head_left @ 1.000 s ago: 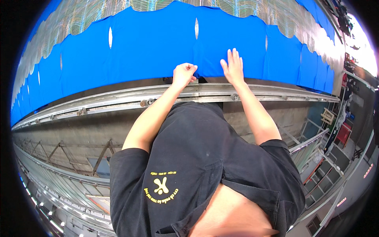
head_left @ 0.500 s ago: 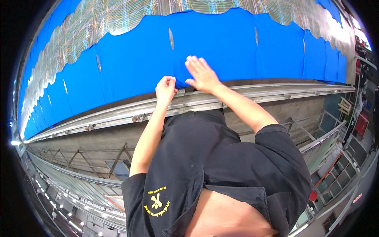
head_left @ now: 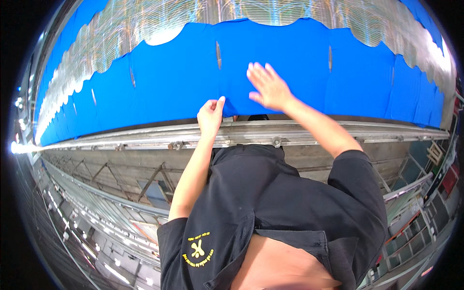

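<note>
A long row of bright blue cloth pieces (head_left: 169, 77) lies on the table, their scalloped far edges bordering a shiny striped surface. Narrow gaps show between neighbouring pieces. At the near edge of the cloth, my left hand (head_left: 210, 117) has its fingers curled in and its thumb against the blue fabric, pinching the edge; the fingertips are partly hidden. A small dark fold shows in the cloth beside that thumb. To its right, my right hand (head_left: 271, 88) is flat over the blue cloth, palm down with fingers stretched out, holding nothing. Whether it touches the cloth I cannot tell.
A metal rail (head_left: 314, 131) with several round fittings runs along the table's near side, in front of my body. The shiny striped surface (head_left: 275, 12) stretches beyond the cloth, with more blue cloth (head_left: 425, 14) at the far right. Metal framing (head_left: 104, 176) stands behind me.
My right hand has moved right and a little farther over the cloth, away from my left hand. The left stays at the same spot on the cloth edge. The whole view has shifted slightly.
</note>
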Motion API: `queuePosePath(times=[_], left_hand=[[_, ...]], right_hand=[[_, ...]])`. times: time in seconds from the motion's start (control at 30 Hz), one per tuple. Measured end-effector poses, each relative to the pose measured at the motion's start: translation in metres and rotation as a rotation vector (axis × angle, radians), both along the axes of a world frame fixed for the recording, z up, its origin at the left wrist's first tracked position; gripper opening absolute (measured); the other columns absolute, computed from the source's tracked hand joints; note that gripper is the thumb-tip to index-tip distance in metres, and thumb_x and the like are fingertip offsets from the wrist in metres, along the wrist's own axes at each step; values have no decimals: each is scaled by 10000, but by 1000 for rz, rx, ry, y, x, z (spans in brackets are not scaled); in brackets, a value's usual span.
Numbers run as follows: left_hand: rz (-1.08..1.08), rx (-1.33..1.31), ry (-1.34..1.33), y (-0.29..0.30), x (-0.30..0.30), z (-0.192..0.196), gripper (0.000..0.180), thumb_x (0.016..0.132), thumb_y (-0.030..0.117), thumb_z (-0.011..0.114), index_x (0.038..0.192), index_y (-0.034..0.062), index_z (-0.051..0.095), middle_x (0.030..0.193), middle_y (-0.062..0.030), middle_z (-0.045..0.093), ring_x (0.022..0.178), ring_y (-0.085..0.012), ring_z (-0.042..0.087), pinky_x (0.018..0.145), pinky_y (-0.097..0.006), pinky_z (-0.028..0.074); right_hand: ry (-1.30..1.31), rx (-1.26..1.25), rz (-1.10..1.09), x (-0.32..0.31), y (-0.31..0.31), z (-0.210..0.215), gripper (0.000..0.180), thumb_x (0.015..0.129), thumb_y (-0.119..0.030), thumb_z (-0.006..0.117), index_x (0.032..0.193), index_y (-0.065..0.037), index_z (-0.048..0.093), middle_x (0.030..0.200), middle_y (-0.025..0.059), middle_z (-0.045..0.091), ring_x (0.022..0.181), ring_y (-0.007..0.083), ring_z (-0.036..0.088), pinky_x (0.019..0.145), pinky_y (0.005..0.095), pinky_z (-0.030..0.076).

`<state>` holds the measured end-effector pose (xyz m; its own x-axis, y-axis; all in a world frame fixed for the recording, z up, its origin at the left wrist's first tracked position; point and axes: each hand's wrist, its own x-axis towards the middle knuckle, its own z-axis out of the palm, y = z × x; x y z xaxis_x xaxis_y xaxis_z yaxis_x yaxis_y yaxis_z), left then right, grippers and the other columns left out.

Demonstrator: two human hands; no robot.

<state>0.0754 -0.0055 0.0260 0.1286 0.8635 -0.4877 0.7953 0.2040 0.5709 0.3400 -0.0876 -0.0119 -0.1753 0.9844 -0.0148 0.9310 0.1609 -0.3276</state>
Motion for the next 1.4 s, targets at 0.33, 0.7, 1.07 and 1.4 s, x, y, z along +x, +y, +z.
queuePosePath(times=[0.33, 0.7, 1.07, 1.4], left_hand=[[226, -234, -383, 50, 19, -19, 348, 940, 249, 822, 1201, 37, 731, 918, 0, 739, 691, -45, 582, 582, -237, 463], [188, 2, -376, 44, -92, -19, 330, 959, 324, 786, 1108, 30, 776, 907, -69, 775, 806, -136, 706, 722, -316, 571], [575, 46, -660, 158, -401, 6, 240, 1041, 292, 716, 1140, 74, 730, 953, 6, 732, 652, -36, 543, 548, -224, 440], [344, -111, -686, 201, -536, 26, 248, 1064, 295, 685, 1159, 69, 724, 989, 0, 740, 699, -32, 561, 605, -204, 461]], right_hand=[[-62, 172, -58, -2, 113, -11, 790, 1051, -575, 501, 1606, -20, 408, 1706, 203, 331, 1606, 345, 260, 1310, 532, 173], [-17, -46, 101, -148, -2, 8, 790, 1040, -564, 522, 1627, -53, 385, 1731, 154, 300, 1624, 301, 223, 1318, 529, 138], [447, 162, -121, -345, 109, 70, 249, 947, -273, 771, 1027, -39, 734, 946, 111, 741, 912, 309, 718, 796, 430, 563], [316, -187, -473, -585, 252, 34, 363, 953, -393, 753, 1071, -67, 645, 1044, 155, 702, 1001, 361, 703, 836, 489, 567]])
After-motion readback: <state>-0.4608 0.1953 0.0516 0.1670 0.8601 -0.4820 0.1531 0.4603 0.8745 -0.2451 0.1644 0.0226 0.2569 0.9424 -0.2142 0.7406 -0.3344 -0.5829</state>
